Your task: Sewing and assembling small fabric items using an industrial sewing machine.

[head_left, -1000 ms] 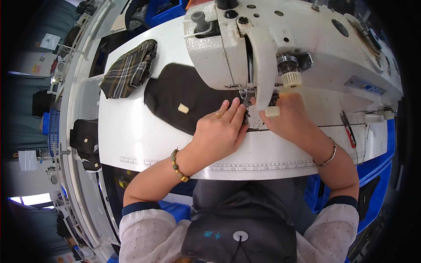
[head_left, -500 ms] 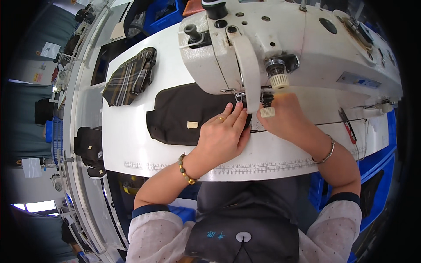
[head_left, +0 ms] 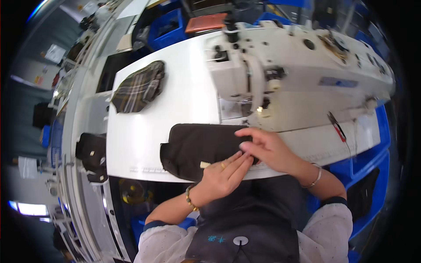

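Note:
A black fabric piece (head_left: 193, 144) lies on the white sewing table near its front edge, with a small cream patch (head_left: 205, 165) on it. My left hand (head_left: 221, 177) rests on its lower right part, fingers stretched out and lying flat. At the fabric's right end is my right hand (head_left: 269, 151), thumb and forefinger apart; its other fingers are partly hidden. The two hands almost meet at the fingertips. Beyond them stands a white sewing machine (head_left: 302, 65), its needle area (head_left: 245, 107) apart from the fabric.
A folded plaid cloth piece (head_left: 139, 87) lies at the table's far left. Red-handled thread snips (head_left: 337, 127) are on the right side. More black pieces (head_left: 91, 151) sit beyond the left edge. Blue bins (head_left: 166, 28) stand behind the table and along its right side.
The black fabric has come away from under the machine's needle toward me. Both hands moved nearer; the right hand left the machine's side for the fabric's right end. The view has shifted.

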Demonstrator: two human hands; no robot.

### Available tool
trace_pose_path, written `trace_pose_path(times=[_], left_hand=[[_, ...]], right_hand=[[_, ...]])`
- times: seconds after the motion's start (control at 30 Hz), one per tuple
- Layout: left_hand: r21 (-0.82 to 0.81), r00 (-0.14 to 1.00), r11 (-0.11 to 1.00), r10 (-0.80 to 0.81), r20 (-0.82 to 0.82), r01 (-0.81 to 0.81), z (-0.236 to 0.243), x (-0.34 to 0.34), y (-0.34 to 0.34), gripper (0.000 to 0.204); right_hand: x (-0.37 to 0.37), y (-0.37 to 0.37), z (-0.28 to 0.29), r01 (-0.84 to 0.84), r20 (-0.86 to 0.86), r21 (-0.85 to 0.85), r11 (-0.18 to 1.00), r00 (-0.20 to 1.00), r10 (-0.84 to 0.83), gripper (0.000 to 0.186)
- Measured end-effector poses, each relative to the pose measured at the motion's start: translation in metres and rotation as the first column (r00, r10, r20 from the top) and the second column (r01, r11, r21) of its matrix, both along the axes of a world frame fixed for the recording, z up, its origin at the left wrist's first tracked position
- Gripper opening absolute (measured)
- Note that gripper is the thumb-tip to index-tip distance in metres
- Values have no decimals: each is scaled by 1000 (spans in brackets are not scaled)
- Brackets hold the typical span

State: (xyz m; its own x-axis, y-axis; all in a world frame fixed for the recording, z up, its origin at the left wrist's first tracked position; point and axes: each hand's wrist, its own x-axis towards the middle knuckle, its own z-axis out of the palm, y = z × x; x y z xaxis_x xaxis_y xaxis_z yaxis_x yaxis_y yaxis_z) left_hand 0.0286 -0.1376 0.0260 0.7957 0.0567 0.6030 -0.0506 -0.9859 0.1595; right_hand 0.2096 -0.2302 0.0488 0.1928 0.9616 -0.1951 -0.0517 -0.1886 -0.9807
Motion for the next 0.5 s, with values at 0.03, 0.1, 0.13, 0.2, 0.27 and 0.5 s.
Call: trace_pose_path(times=[0.03, 0.1, 0.13, 0.2, 0.27, 0.5], left_hand=[[-12, 999, 999, -53, 2, 53, 4, -4, -10, 24], [-35, 990, 989, -141, -8, 141, 16, -9, -17, 27], [-65, 987, 985, -162, -11, 161, 19, -19, -4, 33], [-62, 996, 998, -38, -81, 33, 26, -31, 20, 32], [53, 961, 960, 275, -22, -273, 21, -55, 71, 33], [-103, 782, 778, 623, -1, -620, -3, -73, 282, 46]], right_hand=[[-8, -8, -15, -28, 120, 90, 996, 993, 17, 23], [-14, -30, -41, -24, 387, 246, 969, 919, -76, 23], [-15, -40, -42, -17, 531, 294, 956, 835, -148, 23], [0, -92, -20, 89, 618, 172, 981, 765, -178, 22], [18, -148, 12, 223, 688, 227, 948, 652, -318, 21], [16, -346, 114, 858, 901, 371, 354, -242, -359, 20]])
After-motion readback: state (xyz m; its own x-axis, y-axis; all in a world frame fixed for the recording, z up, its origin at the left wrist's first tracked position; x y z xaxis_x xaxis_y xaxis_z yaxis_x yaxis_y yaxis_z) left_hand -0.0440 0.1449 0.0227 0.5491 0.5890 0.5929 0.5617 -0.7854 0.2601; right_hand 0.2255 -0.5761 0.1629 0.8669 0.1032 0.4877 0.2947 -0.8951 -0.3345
